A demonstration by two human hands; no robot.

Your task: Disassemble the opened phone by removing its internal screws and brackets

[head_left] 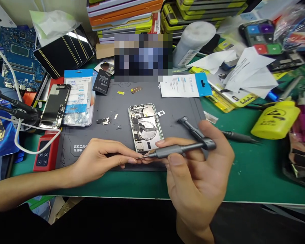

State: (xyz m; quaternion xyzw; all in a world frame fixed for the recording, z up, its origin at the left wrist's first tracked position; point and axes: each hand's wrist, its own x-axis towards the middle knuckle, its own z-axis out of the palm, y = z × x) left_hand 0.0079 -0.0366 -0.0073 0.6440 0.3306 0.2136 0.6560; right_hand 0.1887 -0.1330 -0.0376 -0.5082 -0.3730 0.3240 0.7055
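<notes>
My right hand [198,179] is closed around a dark grey screwdriver [167,151] that points left. Its thin tip meets the fingertips of my left hand [99,159], which are pinched together at the near edge of the grey mat [112,135]; whatever they hold is too small to make out. Just beyond both hands lies an opened phone [146,125], its inner parts facing up. A small white frame-shaped piece [161,113] is beside its right edge. Left of the phone are a small black component [103,121] and tiny bits.
A phone screen [55,105], a battery [102,82] and a red device [45,152] are at the left. Behind stand a white bottle [193,42] and stacked boxes [124,15]. To the right are another screwdriver [237,136] and a yellow bottle [276,120].
</notes>
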